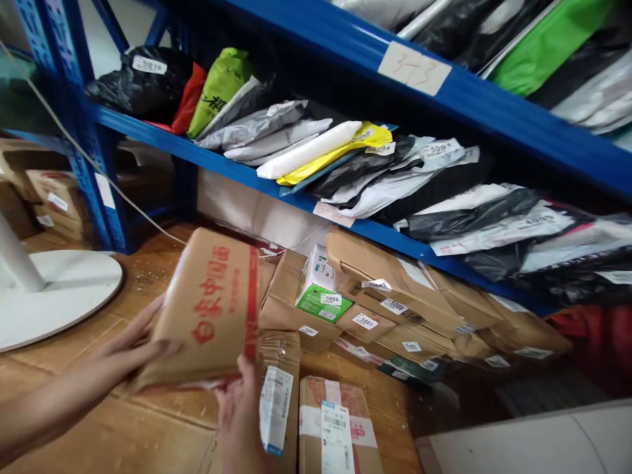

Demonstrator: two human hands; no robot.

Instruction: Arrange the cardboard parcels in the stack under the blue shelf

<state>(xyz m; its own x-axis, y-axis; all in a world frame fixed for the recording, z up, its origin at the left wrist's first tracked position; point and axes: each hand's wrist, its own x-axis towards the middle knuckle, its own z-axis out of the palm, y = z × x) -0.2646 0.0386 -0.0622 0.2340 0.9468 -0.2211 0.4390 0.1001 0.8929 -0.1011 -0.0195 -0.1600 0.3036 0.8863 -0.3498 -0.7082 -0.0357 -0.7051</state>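
Observation:
I hold a brown cardboard parcel [212, 303] with red printed characters and a red stripe, tilted above the wooden floor. My left hand [131, 349] grips its left side, fingers spread along the edge. My right hand [239, 401] supports its lower right corner from below. Just beneath the parcel lie a taped brown box with a white label [277, 395] and another taped box [336, 424] beside it.
A blue metal shelf [247, 174] carries many soft mailer bags. Under it lie several cardboard boxes [395, 296] and a green-and-white carton [320, 289]. A white round stand base [54, 289] sits at the left. More boxes [54, 197] stand at the far left.

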